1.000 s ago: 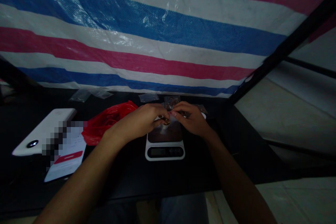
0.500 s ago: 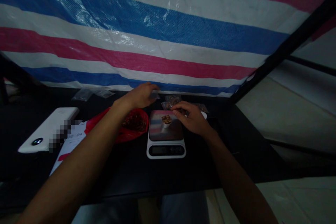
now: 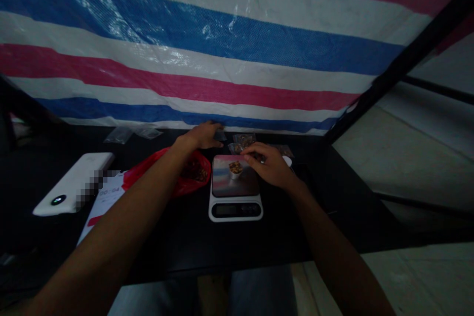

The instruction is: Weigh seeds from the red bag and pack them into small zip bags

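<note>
Left hand, fingers together, at clear plastic bag, far bench edge; right hand, fingers curled together, grip unclear, just behind white cup on digital scale.

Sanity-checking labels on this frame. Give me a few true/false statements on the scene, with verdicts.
1. A small white cup stands on the kitchen scale. True.
2. The right hand grips the cup. False: it is beside the cup, not holding it.
3. The red plastic bag lies on the scale. False: it lies left of the scale, on the black table.
4. The left hand is beyond the red bag, near a small clear packet. True.
</note>
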Demonstrator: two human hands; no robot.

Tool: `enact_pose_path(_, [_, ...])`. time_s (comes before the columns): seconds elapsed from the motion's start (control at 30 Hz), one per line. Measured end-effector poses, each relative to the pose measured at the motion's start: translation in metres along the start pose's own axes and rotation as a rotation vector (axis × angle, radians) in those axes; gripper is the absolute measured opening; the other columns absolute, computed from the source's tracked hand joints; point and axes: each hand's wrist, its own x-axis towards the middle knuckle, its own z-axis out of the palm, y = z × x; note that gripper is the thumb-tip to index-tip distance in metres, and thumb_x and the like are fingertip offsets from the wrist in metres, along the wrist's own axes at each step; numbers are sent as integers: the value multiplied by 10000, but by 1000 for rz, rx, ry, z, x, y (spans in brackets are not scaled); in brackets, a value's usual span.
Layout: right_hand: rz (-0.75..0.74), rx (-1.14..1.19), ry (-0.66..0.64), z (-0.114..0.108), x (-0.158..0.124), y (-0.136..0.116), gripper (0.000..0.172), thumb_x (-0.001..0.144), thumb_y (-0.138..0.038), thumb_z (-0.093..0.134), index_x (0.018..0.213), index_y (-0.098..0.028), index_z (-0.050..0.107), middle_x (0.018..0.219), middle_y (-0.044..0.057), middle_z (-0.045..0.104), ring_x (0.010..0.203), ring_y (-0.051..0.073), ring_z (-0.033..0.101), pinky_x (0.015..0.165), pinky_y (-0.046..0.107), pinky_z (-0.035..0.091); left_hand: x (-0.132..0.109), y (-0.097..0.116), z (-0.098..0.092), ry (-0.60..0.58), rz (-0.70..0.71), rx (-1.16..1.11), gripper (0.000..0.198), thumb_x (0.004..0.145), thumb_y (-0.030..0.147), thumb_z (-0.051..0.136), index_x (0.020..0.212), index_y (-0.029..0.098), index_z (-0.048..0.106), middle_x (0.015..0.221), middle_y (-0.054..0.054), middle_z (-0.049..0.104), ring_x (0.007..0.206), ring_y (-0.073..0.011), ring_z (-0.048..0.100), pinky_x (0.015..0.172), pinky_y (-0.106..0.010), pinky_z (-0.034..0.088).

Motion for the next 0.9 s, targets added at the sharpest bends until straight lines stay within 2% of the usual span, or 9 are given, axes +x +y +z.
enact_pose_path(0.07, [15,-5,-4,1,0,1,142,925,-191,599,961,-193,737,941,51,726,820,167,638,708,303,460,0,-1,5,27,-12,-31,757,794,449,752,1435,119,524,1419,-214,605,1279,-351,602,1045,-396,482])
enact_pose_path(0.2, [33,-11,-20,0,-1,2,147,929,-211,600,963,-196,742,918,47,717,788,165,628,685,302,451,0,-2,13,86,13,-126,556,834,422,705,1311,150,617,1302,-160,698,1192,-297,663,1004,-359,505])
enact_pose_path(0.3, [38,2,-23,-1,0,0,143,926,-221,604,971,-201,738,935,50,722,798,169,634,694,307,461,0,-3,10,130,47,-194,565,840,431,692,1307,122,615,1268,-165,707,1137,-277,685,969,-352,523])
enact_pose_path(0.4, [45,23,-40,-5,-2,-2,157,910,-206,610,1021,-204,721,993,56,733,854,180,655,754,326,493,-5,1,-1,220,55,-328,658,778,448,751,1319,105,602,1247,-161,704,1090,-269,688,952,-363,535])
enact_pose_path(0.53, [54,48,-178,-10,-6,-2,364,829,-138,653,1188,-198,659,1116,78,718,999,211,668,889,373,516,-31,18,-27,411,68,-496,633,748,443,780,1273,125,629,1278,-152,671,1137,-280,647,1021,-419,504])
enact_pose_path(0.63, [62,24,-256,-11,-8,-2,408,799,-225,758,1191,-193,649,1145,92,700,1052,238,653,939,417,507,-67,34,-40,365,198,-476,481,793,430,744,1191,169,674,1250,-116,681,1138,-268,643,1021,-413,506])
enact_pose_path(0.7, [74,0,-282,-8,-8,-1,440,788,-306,805,1187,-199,654,1129,90,701,1039,241,650,928,422,509,-91,42,-40,305,216,-448,433,806,372,733,1197,196,677,1246,-94,694,1140,-262,650,1033,-404,502])
enact_pose_path(0.8, [94,-19,-282,-3,-9,-1,473,770,-326,831,1195,-205,661,1120,85,704,1017,232,653,899,402,516,-116,46,-27,215,170,-410,417,762,322,781,1159,222,705,1200,-78,723,1094,-272,678,996,-395,518])
enact_pose_path(0.9, [109,-18,-260,0,-9,0,401,768,-310,830,1126,-207,682,1074,72,711,975,219,657,872,383,516,-126,47,-8,159,131,-469,496,716,368,847,1170,229,704,1170,-74,727,1043,-270,692,924,-381,542])
